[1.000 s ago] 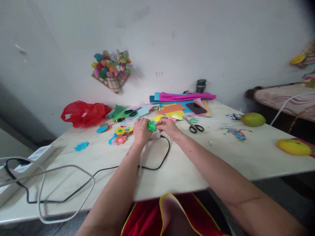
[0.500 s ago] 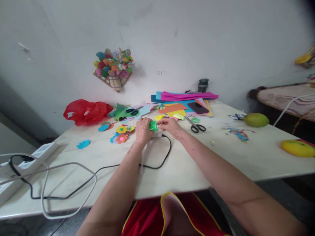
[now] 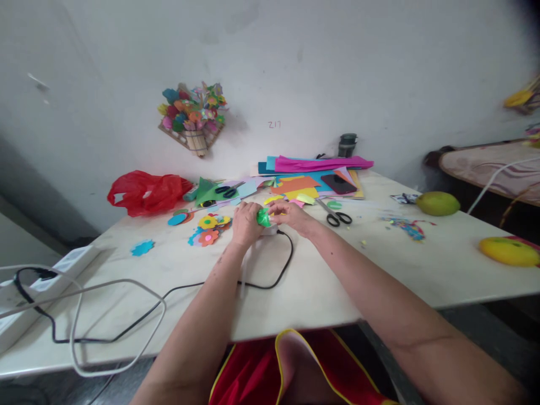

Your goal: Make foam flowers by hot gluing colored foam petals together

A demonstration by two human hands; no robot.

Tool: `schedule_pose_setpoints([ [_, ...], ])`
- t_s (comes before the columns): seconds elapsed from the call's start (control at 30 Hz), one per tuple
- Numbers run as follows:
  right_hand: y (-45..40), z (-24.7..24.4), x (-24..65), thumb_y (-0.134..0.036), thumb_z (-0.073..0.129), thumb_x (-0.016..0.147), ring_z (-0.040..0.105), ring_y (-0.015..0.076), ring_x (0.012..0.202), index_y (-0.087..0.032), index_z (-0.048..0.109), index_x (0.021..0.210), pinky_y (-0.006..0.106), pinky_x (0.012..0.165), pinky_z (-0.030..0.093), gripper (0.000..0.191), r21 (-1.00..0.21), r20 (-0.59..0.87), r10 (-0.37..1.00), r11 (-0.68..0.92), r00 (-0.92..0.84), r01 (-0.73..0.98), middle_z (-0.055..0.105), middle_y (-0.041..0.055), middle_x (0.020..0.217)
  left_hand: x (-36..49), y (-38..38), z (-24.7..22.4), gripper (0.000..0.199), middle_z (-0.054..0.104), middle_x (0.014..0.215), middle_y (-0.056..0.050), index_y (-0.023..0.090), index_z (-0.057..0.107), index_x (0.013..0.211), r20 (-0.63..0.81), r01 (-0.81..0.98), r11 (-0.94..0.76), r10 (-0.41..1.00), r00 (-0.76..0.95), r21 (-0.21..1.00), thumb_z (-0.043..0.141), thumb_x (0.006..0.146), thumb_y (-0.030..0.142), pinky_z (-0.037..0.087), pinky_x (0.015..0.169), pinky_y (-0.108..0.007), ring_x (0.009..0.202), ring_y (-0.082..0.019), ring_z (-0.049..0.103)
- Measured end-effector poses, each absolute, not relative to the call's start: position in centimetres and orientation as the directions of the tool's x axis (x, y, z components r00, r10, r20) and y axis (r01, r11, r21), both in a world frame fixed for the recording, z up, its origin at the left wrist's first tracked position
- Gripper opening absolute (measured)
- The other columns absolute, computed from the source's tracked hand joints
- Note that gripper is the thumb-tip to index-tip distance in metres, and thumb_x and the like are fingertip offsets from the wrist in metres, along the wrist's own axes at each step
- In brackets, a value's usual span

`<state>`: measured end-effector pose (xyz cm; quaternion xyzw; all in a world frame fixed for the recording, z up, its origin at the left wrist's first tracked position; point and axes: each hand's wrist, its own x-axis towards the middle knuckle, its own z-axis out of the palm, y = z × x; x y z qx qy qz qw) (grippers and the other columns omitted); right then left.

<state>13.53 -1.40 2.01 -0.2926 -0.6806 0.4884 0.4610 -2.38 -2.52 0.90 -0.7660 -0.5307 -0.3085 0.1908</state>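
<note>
My left hand (image 3: 247, 225) is closed round a small bright green piece (image 3: 264, 217) over the middle of the table. At the right side of that piece is my right hand (image 3: 291, 217), its fingers bent and close together; whether they grip anything is too small to tell. Under the hands a white device (image 3: 270, 230) with a black cord shows in part. Left of them lie paper flowers (image 3: 208, 237) in yellow, orange and blue. Black-handled scissors (image 3: 338, 218) rest to the right, near a pale yellow piece (image 3: 306, 199).
Colored sheets (image 3: 295, 186) and a phone (image 3: 338, 184) lie at the back. A red bag (image 3: 147, 193) sits back left. Cables and a power strip (image 3: 70, 269) occupy the left. Two yellow-green fruits, one a mango (image 3: 437, 203), are at the right.
My right fingertips have shifted slightly at the green piece. My left hand stays round it. The whole view has moved a little.
</note>
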Motion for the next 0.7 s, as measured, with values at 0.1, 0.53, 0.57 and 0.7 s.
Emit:
schedule_pose_setpoints([
  [0.1, -1.31, 1.89, 13.57, -0.018, 0.065, 0.055, 0.047, 0.0074, 0.068, -0.015, 0.062, 0.069, 0.024, 0.058, 0.043, 0.015, -0.928, 0.359, 0.834, 0.368, -0.419, -0.061, 0.048, 0.0050, 0.112, -2.33, -2.60, 1.00, 0.016, 0.060, 0.081, -0.006, 0.020, 0.054, 0.082, 0.659, 0.938, -0.346, 0.712, 0.243, 0.027, 0.055, 0.067, 0.025, 0.033, 0.068, -0.033, 0.083, -0.023, 0.048],
  [0.53, -1.32, 1.98, 13.93, -0.017, 0.063, 0.058, 0.053, 0.0163, 0.093, -0.015, 0.061, 0.068, 0.031, 0.076, 0.044, 0.010, -0.914, 0.371, 0.795, 0.404, -0.479, -0.037, 0.046, 0.0054, 0.119, -2.30, -2.56, 1.02, 0.020, 0.061, 0.081, -0.006, 0.020, 0.055, 0.084, 0.630, 0.939, -0.343, 0.736, 0.246, 0.035, 0.058, 0.067, 0.029, 0.033, 0.068, -0.033, 0.083, -0.023, 0.050],
  [0.57, -1.29, 1.99, 13.97, -0.016, 0.063, 0.058, 0.052, 0.0177, 0.097, -0.016, 0.060, 0.067, 0.032, 0.079, 0.043, 0.009, -0.906, 0.385, 0.789, 0.421, -0.479, -0.034, 0.047, 0.0053, 0.117, -2.29, -2.55, 1.04, 0.020, 0.061, 0.081, -0.005, 0.019, 0.054, 0.083, 0.630, 0.939, -0.343, 0.737, 0.246, 0.035, 0.058, 0.067, 0.029, 0.033, 0.067, -0.033, 0.083, -0.023, 0.050],
  [0.7, -0.95, 1.73, 14.03, -0.017, 0.065, 0.060, 0.040, 0.0207, 0.117, -0.017, 0.063, 0.068, 0.034, 0.092, 0.036, 0.008, -0.865, 0.454, 0.767, 0.501, -0.454, -0.020, 0.049, 0.0057, 0.120, -2.32, -2.56, 1.11, 0.017, 0.061, 0.081, -0.006, 0.020, 0.054, 0.082, 0.621, 0.941, -0.334, 0.747, 0.237, 0.044, 0.056, 0.068, 0.030, 0.033, 0.067, -0.033, 0.084, -0.023, 0.050],
])
